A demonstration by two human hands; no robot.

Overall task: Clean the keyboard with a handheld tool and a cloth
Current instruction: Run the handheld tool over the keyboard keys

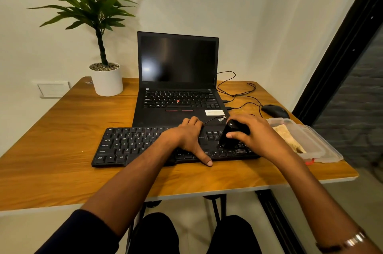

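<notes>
Keyboard [132,143]: black, lying on the wooden desk [62,129] in front of the open laptop [178,79]; I see its middle keys covered by the left hand.
Left hand [186,139]: laid flat on the keyboard, fingers spread, holding nothing; thumb reaches over the front edge.
Right hand [255,135]: wrapped around a dark handheld tool [231,133], its lower end on the right-side keys; I cannot make out the tip.
Cloth [288,137]: beige, inside a clear plastic container [319,146] just right of the keyboard, partly hidden behind the right hand.
Mouse [274,110]: behind the container, cable trailing.
</notes>
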